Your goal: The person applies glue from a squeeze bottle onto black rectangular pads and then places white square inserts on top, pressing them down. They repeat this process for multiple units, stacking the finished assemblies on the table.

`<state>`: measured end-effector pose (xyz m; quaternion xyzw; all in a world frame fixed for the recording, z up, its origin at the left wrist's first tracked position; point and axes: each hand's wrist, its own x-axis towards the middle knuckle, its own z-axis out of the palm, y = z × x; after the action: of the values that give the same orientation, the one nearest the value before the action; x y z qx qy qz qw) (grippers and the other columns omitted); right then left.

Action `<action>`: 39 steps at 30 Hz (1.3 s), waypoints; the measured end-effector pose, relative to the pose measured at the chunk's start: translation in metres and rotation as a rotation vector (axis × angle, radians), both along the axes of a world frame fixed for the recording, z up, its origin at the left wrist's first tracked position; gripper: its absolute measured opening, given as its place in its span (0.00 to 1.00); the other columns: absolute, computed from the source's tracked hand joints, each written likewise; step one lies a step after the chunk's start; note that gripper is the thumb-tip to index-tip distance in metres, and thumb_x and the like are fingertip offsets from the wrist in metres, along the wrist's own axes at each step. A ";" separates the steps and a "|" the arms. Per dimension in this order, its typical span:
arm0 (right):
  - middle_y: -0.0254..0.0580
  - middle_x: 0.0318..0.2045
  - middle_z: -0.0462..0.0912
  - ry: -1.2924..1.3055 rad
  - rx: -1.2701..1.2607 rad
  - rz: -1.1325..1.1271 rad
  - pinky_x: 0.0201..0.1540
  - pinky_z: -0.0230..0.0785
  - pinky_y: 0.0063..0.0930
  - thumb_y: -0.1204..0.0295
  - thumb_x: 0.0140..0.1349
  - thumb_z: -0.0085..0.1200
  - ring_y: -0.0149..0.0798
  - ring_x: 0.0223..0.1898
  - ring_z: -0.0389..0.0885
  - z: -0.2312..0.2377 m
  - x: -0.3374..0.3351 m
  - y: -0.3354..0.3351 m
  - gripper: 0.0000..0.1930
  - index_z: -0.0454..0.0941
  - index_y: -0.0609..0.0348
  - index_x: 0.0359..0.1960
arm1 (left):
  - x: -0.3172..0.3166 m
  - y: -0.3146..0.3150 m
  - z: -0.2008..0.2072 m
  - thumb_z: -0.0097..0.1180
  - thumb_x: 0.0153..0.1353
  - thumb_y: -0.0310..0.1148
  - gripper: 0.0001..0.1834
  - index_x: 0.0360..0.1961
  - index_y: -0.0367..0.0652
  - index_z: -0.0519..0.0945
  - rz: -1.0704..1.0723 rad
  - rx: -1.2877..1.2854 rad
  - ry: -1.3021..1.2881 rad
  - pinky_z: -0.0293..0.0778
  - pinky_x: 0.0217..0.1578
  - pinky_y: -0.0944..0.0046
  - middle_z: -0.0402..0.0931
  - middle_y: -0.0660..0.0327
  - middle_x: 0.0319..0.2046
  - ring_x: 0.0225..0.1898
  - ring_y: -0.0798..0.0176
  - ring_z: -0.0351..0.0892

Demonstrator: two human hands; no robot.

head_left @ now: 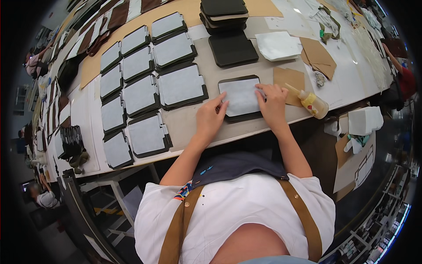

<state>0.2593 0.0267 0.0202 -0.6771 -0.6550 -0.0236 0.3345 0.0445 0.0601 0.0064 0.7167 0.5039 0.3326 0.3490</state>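
Directly before me a thin white sheet (241,99) lies over a black rounded panel (239,118), whose dark rim shows above and below it. My left hand (212,115) has its bent thumb and fingers on the sheet's left edge. At the upper right edge, my right hand (273,102) grips the sheet between thumb and fingers. Just right of that hand, a squeeze bottle (315,105) with yellowish contents and a thin nozzle lies tilted on brown card (290,83). Beyond the panel is a stack of bare black panels (233,49), beside a pile of white sheets (278,45).
Several black panels topped with white sheets (180,86) stand in rows on the left of the table (189,136). A taller dark stack (223,15) rises at the back. Brown cards (318,57) lie at the right. Another person in red (406,81) is at the far right.
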 end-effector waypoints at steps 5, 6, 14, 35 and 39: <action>0.33 0.28 0.82 0.004 -0.009 -0.001 0.48 0.57 0.36 0.71 0.61 0.63 0.37 0.34 0.76 -0.002 0.002 0.000 0.08 0.85 0.52 0.41 | 0.000 0.000 0.001 0.64 0.64 0.34 0.18 0.55 0.44 0.85 -0.008 0.003 0.010 0.73 0.28 0.60 0.79 0.56 0.23 0.23 0.59 0.76; 0.33 0.27 0.81 0.011 -0.014 -0.004 0.48 0.57 0.37 0.72 0.60 0.63 0.38 0.35 0.76 -0.003 0.002 0.000 0.08 0.85 0.53 0.41 | 0.000 0.001 0.001 0.64 0.64 0.34 0.18 0.55 0.44 0.85 -0.009 0.005 0.023 0.73 0.28 0.60 0.79 0.56 0.23 0.23 0.59 0.76; 0.32 0.25 0.77 0.137 -0.345 0.030 0.48 0.58 0.38 0.68 0.59 0.66 0.38 0.36 0.76 0.012 0.029 0.002 0.12 0.84 0.51 0.45 | -0.014 0.012 0.025 0.66 0.61 0.36 0.18 0.52 0.45 0.86 -0.099 -0.116 0.178 0.75 0.37 0.58 0.82 0.57 0.35 0.37 0.57 0.81; 0.44 0.76 0.57 -0.229 -0.351 0.370 0.78 0.33 0.57 0.49 0.65 0.57 0.43 0.79 0.48 0.014 0.002 -0.053 0.43 0.56 0.60 0.75 | -0.019 -0.015 0.009 0.55 0.69 0.41 0.36 0.74 0.40 0.60 -0.575 0.390 0.446 0.44 0.75 0.43 0.51 0.51 0.77 0.79 0.45 0.45; 0.45 0.77 0.54 -0.270 -0.414 0.338 0.78 0.31 0.56 0.45 0.63 0.57 0.45 0.79 0.46 0.010 0.008 -0.067 0.47 0.53 0.60 0.76 | -0.029 -0.023 0.007 0.61 0.63 0.47 0.44 0.75 0.41 0.58 -0.606 0.364 0.550 0.43 0.76 0.44 0.52 0.54 0.77 0.79 0.48 0.44</action>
<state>0.2670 -0.0400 0.0299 -0.6031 -0.7879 0.0767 0.0984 0.0154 0.0369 0.0137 0.9436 0.2784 0.0957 0.1517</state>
